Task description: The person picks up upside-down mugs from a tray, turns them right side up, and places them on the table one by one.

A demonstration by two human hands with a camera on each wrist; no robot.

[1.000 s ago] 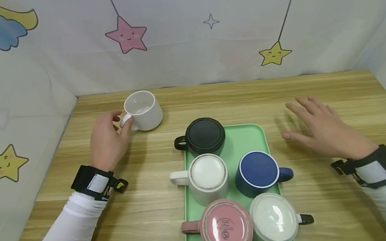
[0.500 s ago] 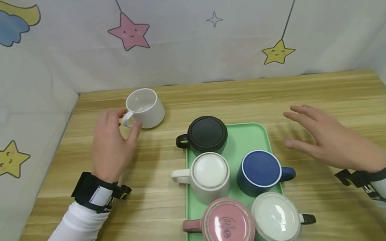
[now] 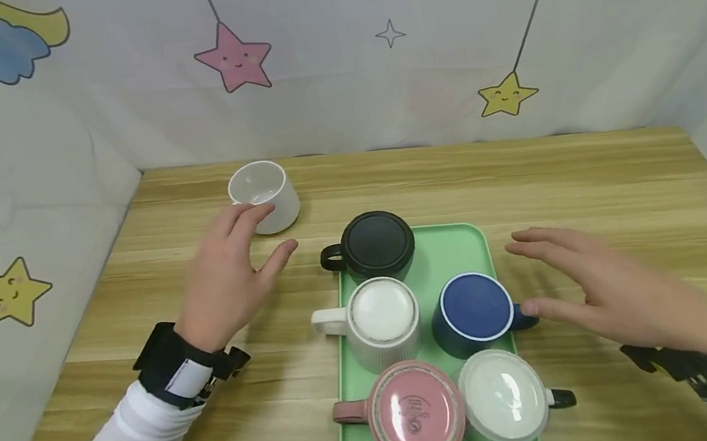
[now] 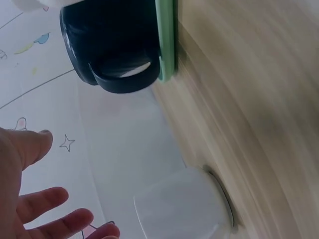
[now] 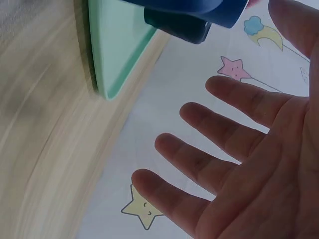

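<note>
My left hand (image 3: 225,278), fingers spread and holding nothing, hovers in front of an upright white mug (image 3: 279,205) at the back left; the fingers overlap its handle in the head view. In the left wrist view the black mug (image 4: 112,45) hangs above the thumb's level, its handle toward the hand. My right hand (image 3: 617,288) is spread with nothing in it, its thumb tip right by the handle of the blue mug (image 3: 475,307). The blue mug, the black mug, a white ribbed mug (image 3: 384,315), a pink mug (image 3: 415,415) and a white mug with a black handle (image 3: 503,398) stand upside down.
The overturned mugs stand on a green tray (image 3: 445,237), handles jutting past its long sides. A wooden table (image 3: 593,169) carries everything. A printed cloth (image 3: 336,101) with stars closes off the back and both sides.
My left hand has let go of the upright white mug's handle and moved right and toward me. My right hand has come nearer and leftward, to the blue mug's handle.
</note>
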